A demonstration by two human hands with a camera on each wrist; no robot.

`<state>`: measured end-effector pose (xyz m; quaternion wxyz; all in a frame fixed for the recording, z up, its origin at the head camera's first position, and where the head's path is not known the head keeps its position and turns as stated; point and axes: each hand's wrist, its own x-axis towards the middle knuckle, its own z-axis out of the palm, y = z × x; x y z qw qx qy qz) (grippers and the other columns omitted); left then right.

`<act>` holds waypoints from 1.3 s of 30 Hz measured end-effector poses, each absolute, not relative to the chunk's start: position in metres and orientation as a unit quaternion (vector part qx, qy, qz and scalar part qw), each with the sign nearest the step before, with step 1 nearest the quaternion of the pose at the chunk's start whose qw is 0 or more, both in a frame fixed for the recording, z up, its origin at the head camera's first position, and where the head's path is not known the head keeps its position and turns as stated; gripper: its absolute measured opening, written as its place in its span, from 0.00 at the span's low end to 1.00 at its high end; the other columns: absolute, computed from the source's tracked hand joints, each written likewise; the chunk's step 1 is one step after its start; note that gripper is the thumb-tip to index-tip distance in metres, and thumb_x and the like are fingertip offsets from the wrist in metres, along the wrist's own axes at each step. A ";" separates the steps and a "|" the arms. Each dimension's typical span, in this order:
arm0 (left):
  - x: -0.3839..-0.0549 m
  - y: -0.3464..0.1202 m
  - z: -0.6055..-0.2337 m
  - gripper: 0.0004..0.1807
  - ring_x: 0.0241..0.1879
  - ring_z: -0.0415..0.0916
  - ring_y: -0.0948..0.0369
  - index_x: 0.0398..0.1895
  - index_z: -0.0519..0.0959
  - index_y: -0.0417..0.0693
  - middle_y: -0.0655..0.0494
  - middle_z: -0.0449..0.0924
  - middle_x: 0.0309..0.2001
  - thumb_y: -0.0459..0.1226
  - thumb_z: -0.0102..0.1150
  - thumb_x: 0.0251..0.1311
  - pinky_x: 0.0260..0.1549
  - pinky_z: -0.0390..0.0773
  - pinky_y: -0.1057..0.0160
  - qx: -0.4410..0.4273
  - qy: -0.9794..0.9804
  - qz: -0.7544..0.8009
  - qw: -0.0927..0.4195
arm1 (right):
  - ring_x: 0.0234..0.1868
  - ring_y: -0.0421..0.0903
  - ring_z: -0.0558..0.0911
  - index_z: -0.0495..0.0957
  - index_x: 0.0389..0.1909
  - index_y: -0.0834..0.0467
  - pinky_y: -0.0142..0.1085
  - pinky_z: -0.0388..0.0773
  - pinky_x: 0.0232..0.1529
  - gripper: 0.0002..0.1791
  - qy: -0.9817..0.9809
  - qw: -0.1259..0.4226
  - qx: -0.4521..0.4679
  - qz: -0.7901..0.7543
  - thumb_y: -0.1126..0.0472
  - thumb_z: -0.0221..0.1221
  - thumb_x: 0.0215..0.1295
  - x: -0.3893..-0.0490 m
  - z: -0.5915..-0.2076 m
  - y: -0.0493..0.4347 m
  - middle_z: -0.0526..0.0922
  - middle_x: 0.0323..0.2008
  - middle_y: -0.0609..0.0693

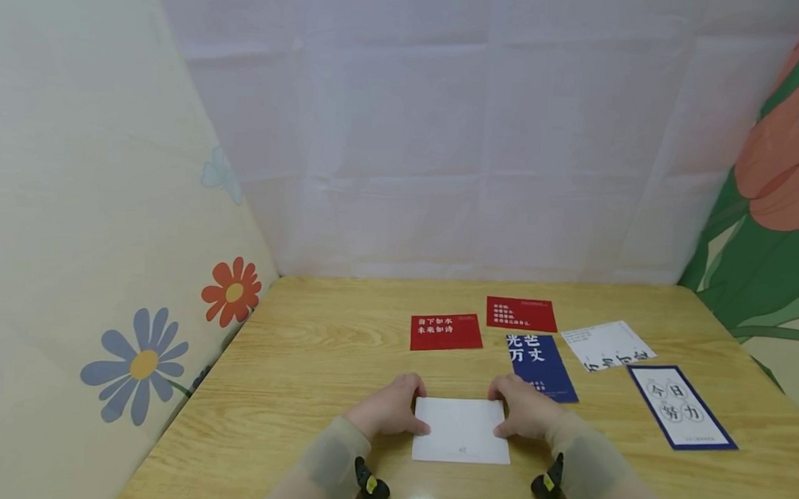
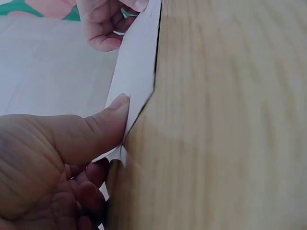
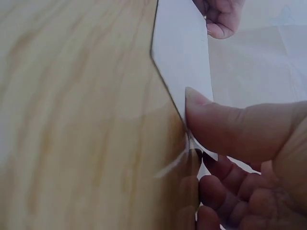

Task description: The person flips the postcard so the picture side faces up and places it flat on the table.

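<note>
A white card [image 1: 462, 431] with a small printed mark near its front edge lies low over the table, between both hands. My left hand [image 1: 394, 408] pinches its left side, the thumb on top and the fingers curled at the edge. On the opposite side, my right hand [image 1: 524, 409] grips the card the same way. In the left wrist view the thumb [image 2: 96, 134] presses on the white card [image 2: 136, 57]. The right wrist view shows the other thumb [image 3: 235, 124] on the card's face. The underside is hidden.
On the wooden table [image 1: 316, 364] lie two red cards [image 1: 445, 341] [image 1: 521, 314], a blue card [image 1: 542, 368], a white card with black characters [image 1: 609, 345] and a blue-bordered card [image 1: 683, 408]. A pale cloth [image 1: 403, 132] hangs behind; flowered sheets [image 1: 142, 233] stand at the sides.
</note>
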<state>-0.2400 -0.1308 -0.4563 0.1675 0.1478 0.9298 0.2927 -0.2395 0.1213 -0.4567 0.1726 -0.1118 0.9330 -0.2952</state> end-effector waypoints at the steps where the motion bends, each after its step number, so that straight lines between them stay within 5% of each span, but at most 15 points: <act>1: -0.240 -0.131 -0.456 0.24 0.45 0.69 0.55 0.43 0.71 0.47 0.52 0.71 0.46 0.39 0.75 0.46 0.51 0.71 0.49 0.148 0.928 0.297 0.168 | 0.47 0.50 0.72 0.74 0.42 0.52 0.52 0.69 0.56 0.22 0.933 0.173 -0.114 -0.294 0.64 0.74 0.47 -0.240 -0.457 0.121 0.73 0.45 0.49; 18: -0.240 -0.133 -0.461 0.20 0.43 0.69 0.57 0.44 0.75 0.50 0.57 0.74 0.43 0.38 0.73 0.49 0.49 0.71 0.50 0.155 0.919 0.320 0.168 | 0.48 0.50 0.74 0.76 0.44 0.53 0.54 0.68 0.56 0.22 0.929 0.174 -0.108 -0.309 0.64 0.73 0.48 -0.239 -0.458 0.123 0.77 0.46 0.48; 30: -0.241 -0.133 -0.461 0.13 0.33 0.69 0.57 0.40 0.75 0.50 0.55 0.72 0.33 0.35 0.68 0.55 0.31 0.70 0.58 0.145 0.912 0.354 0.151 | 0.38 0.46 0.73 0.78 0.40 0.51 0.45 0.71 0.44 0.11 0.916 0.157 -0.085 -0.359 0.66 0.65 0.57 -0.238 -0.455 0.127 0.77 0.35 0.46; 39: -0.240 -0.134 -0.454 0.10 0.35 0.71 0.56 0.40 0.76 0.52 0.55 0.74 0.34 0.34 0.65 0.58 0.34 0.72 0.57 0.144 0.896 0.392 0.152 | 0.36 0.46 0.73 0.77 0.41 0.52 0.43 0.71 0.41 0.12 0.914 0.152 -0.073 -0.369 0.67 0.65 0.57 -0.234 -0.448 0.129 0.75 0.34 0.48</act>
